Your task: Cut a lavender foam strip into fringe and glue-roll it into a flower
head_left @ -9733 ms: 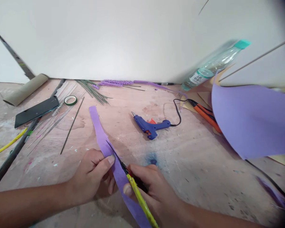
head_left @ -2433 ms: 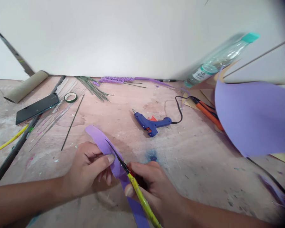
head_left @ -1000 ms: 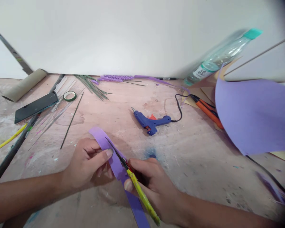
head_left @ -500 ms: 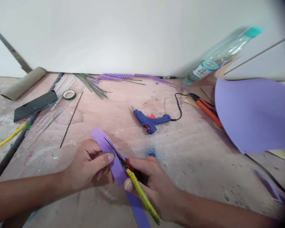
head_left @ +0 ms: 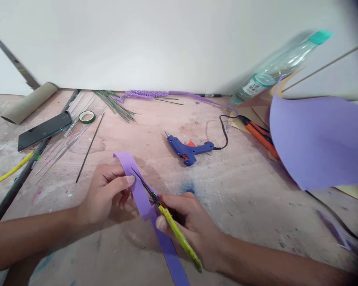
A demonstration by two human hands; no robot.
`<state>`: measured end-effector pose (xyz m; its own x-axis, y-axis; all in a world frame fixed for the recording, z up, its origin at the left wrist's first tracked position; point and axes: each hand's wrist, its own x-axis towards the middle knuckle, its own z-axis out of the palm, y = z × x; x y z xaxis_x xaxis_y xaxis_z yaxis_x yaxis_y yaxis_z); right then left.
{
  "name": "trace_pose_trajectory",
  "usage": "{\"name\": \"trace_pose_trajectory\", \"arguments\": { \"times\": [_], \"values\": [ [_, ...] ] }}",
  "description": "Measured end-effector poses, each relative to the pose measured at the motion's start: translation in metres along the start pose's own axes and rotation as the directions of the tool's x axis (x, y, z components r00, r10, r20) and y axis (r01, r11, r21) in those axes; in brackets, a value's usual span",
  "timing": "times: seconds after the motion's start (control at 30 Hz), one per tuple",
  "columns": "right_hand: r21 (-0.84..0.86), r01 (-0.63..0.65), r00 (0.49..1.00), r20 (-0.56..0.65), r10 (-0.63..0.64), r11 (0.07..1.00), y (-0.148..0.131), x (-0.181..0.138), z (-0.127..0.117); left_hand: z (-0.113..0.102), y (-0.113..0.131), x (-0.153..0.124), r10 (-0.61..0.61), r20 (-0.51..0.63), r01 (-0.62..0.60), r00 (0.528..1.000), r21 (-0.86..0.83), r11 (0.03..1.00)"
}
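Observation:
My left hand pinches a purple strip, thumb on top and fingers behind it. The strip slants from a curled upper end, past a notch near the scissors, to the bottom edge of the view. In my right hand are scissors with yellow-wrapped handles, the visible one lying across the thumb side. Their dark blades point up and left along the strip's right edge. How far apart the blades are is hard to see. Most of the right fingers are hidden behind the handles and strip.
A blue hot glue gun lies ahead. At right are a large purple sheet, orange-handled pliers and a tilted bottle. At left are a phone, green tape, a cardboard tube and thin wires.
My left hand has moved slightly up and left with the strip. The strip's upper end now curls over, and the notch by the scissors shows more. The scissors have barely shifted.

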<state>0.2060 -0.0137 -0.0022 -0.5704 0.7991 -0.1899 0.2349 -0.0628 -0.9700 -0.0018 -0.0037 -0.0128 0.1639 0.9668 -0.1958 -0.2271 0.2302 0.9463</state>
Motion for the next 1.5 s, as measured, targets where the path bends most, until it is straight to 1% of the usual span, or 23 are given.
{"name": "trace_pose_trajectory", "arguments": {
  "times": [0.07, 0.17, 0.27, 0.37, 0.47, 0.6, 0.73, 0.8, 0.87, 1.0, 1.13, 1.23, 1.37, 1.5],
  "values": [
    [-0.005, 0.011, 1.000, -0.003, -0.011, 1.000, 0.001, 0.000, 0.000, -0.002, 0.000, 0.000, 0.009, 0.002, -0.009, 1.000, 0.030, 0.999],
    [-0.021, 0.022, 0.999, -0.023, -0.023, 1.000, 0.002, 0.001, 0.001, -0.001, 0.000, -0.002, 0.012, 0.047, -0.015, 0.999, 0.066, 0.998],
    [0.004, 0.034, 0.999, -0.020, -0.034, 0.999, 0.002, 0.001, 0.002, 0.001, 0.000, -0.005, 0.014, 0.077, -0.021, 0.997, 0.089, 0.996],
    [0.033, 0.043, 0.999, -0.005, -0.043, 0.999, 0.001, 0.001, 0.003, 0.003, 0.000, -0.006, 0.014, 0.075, -0.022, 0.997, 0.095, 0.995],
    [0.015, 0.047, 0.998, -0.032, -0.047, 0.999, 0.002, -0.001, 0.003, 0.004, 0.000, -0.007, 0.002, 0.068, -0.008, 0.998, 0.091, 0.996],
    [0.000, 0.075, 0.996, -0.042, -0.075, 0.997, 0.002, -0.002, 0.003, 0.006, 0.002, -0.008, -0.018, 0.062, 0.013, 0.998, 0.076, 0.997],
    [0.002, 0.051, 0.998, -0.037, -0.051, 0.999, 0.003, -0.002, 0.004, 0.008, 0.002, -0.009, -0.025, 0.065, 0.022, 0.998, 0.048, 0.999],
    [0.001, 0.048, 0.999, -0.016, -0.048, 0.999, 0.004, -0.002, 0.004, 0.009, 0.002, -0.008, -0.032, 0.074, 0.030, 0.997, 0.032, 0.999],
    [-0.008, 0.065, 0.998, -0.005, -0.065, 0.998, 0.005, -0.002, 0.003, 0.009, 0.002, -0.008, -0.042, 0.080, 0.041, 0.996, 0.014, 0.999],
    [-0.010, 0.088, 0.996, -0.025, -0.088, 0.996, 0.003, -0.001, 0.002, 0.010, 0.001, -0.009, -0.060, 0.081, 0.063, 0.995, -0.029, 0.998],
    [0.027, 0.109, 0.994, 0.024, -0.110, 0.994, 0.002, -0.001, 0.002, 0.010, -0.003, -0.011, -0.086, 0.102, 0.093, 0.991, -0.065, 0.994],
    [0.039, 0.121, 0.992, 0.032, -0.122, 0.992, 0.000, -0.001, 0.002, 0.012, -0.004, -0.011, -0.104, 0.123, 0.115, 0.987, -0.092, 0.989],
    [-0.005, 0.099, 0.995, 0.015, -0.099, 0.995, 0.000, -0.001, 0.001, 0.012, -0.001, -0.009, -0.087, 0.118, 0.100, 0.989, -0.109, 0.989],
    [-0.029, 0.104, 0.994, -0.019, -0.105, 0.994, 0.002, -0.002, 0.002, 0.008, 0.001, -0.005, -0.043, 0.081, 0.052, 0.996, -0.104, 0.993]
  ]
}}
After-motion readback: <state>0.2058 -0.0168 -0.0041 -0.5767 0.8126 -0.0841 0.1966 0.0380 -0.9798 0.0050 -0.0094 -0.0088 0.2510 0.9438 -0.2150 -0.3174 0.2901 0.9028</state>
